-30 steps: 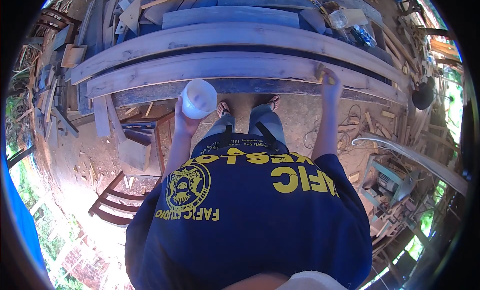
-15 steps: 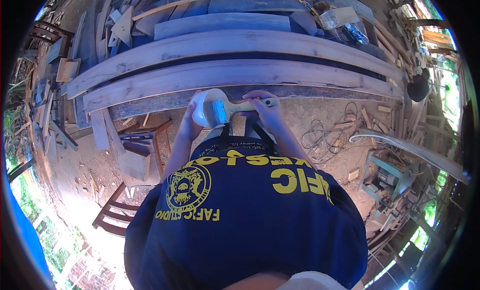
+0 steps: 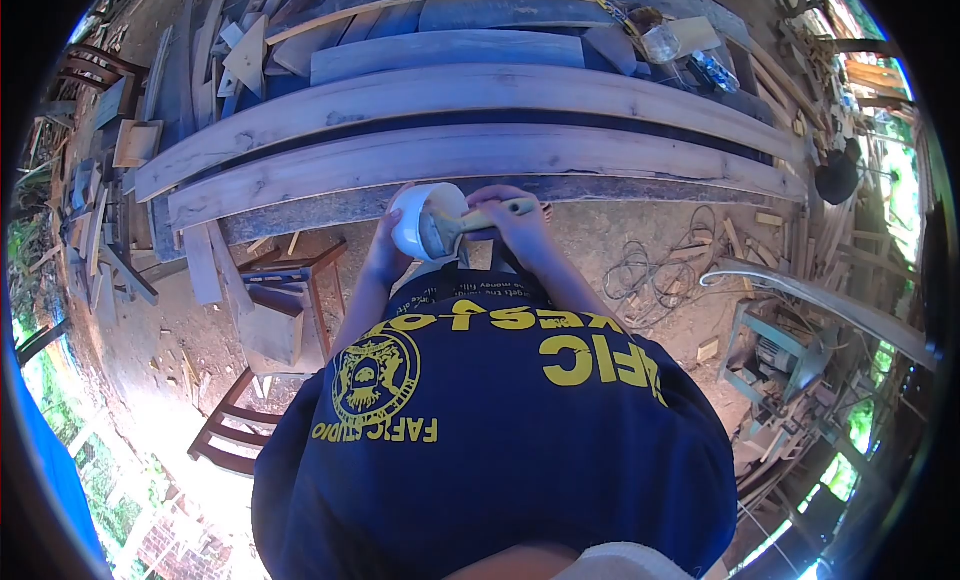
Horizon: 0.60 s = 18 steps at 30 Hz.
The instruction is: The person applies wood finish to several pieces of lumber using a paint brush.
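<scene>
My left hand [image 3: 390, 238] is wrapped round the outside of a white bowl [image 3: 412, 228], which is tilted so its mouth faces right. In my right hand [image 3: 508, 220] is a paintbrush [image 3: 482, 220], gripped by its pale handle. The brush head is inside the bowl, against its inner wall; what the bowl contains is hard to make out. Just beyond my hands, two long pale boards [image 3: 470, 152] lie side by side across the workbench [image 3: 330, 208].
Offcuts and a clear plastic container [image 3: 660, 43] lie at the bench's far side. A wooden chair [image 3: 235, 420] stands at left. On the right are a coiled cable [image 3: 650, 280], a curved strip of wood [image 3: 820, 305] and a machine with a motor [image 3: 775, 350].
The paintbrush has gone deeper into the bowl, its bristles now partly hidden there. My right hand has shifted slightly left, and the bowl's mouth is turned more into view.
</scene>
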Available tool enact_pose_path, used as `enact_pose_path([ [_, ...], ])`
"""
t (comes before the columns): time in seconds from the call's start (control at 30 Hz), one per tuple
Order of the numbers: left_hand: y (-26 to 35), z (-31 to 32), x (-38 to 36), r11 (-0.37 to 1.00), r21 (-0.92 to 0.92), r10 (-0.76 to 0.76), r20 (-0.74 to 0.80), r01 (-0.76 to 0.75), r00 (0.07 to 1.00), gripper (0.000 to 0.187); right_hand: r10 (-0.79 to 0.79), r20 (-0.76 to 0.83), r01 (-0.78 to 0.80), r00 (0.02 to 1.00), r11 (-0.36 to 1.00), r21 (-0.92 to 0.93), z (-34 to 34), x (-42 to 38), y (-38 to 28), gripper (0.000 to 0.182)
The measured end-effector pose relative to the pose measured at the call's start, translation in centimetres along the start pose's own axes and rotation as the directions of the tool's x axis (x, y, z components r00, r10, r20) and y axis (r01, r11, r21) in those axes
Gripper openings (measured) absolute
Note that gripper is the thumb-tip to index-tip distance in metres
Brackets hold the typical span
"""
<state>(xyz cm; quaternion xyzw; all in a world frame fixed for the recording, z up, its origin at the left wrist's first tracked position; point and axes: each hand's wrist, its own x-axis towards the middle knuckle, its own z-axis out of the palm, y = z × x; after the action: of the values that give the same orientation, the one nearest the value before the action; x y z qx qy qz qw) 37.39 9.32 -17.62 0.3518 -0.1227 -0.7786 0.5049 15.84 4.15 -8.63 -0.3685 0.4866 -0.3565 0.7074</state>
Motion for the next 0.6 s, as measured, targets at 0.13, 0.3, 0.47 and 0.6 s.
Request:
enact_pose_path([
  [0.13,0.9,0.0,-0.2,0.998,-0.025,0.062,-0.067,-0.064,0.996,0.077,-0.019,-0.136,0.046,0.991,0.979,0.198,-5.5,1.3,-1.7,0.021],
  [0.3,1.9,-2.3,-0.5,0.991,0.016,0.134,-0.159,-0.133,0.978,0.072,-0.269,-0.340,0.159,0.901,0.935,-0.318,-22.6,3.4,-3.1,0.021],
  [0.47,3.2,-3.2,-1.0,0.990,-0.041,0.128,-0.190,-0.138,0.974,0.070,-0.650,-0.265,-0.065,0.712,0.315,-0.947,-27.3,5.1,-4.5,0.021],
  [0.6,3.4,-3.4,-0.7,0.989,-0.022,0.135,-0.229,-0.144,0.964,0.072,-0.558,-0.115,-0.120,0.822,0.027,-0.992,-17.3,7.5,1.5,0.019],
])
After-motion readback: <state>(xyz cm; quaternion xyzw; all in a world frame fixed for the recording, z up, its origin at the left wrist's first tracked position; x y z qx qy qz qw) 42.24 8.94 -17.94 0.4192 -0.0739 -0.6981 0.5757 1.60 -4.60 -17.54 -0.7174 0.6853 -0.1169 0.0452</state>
